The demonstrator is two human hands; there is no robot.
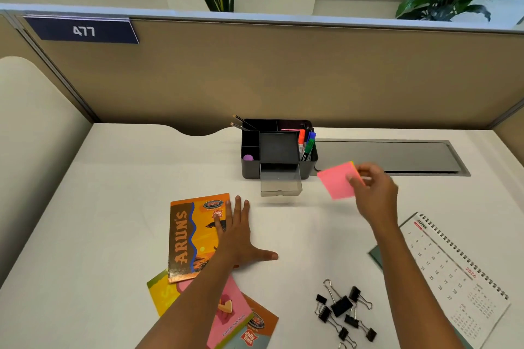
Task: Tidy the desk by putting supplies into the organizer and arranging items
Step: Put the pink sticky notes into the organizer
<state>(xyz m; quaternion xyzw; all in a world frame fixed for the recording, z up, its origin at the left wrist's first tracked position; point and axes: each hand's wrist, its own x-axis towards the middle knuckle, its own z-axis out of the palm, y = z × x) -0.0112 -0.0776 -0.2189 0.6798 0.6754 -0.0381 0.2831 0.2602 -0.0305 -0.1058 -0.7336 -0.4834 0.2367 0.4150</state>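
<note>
head view: right hand (pixel 371 193) pinches one pink sticky pad (pixel 337 181); left hand (pixel 238 232) lies spread on the top of three notebooks (pixel 195 235), lower centre

Reads "477" in white on the dark blue sign (pixel 82 30) fixed to the partition's top edge. Left of the organizer (pixel 279 150), "ARUN'S" and "Jolly Time" on the orange notebook (pixel 195 235). Nearer still, "Jolly Time" and "Exercise Note Book" on the lowest notebook (pixel 256 327). Right of the organizer, "JUNE" and "2026" on the spiral calendar (pixel 459 278).
</note>
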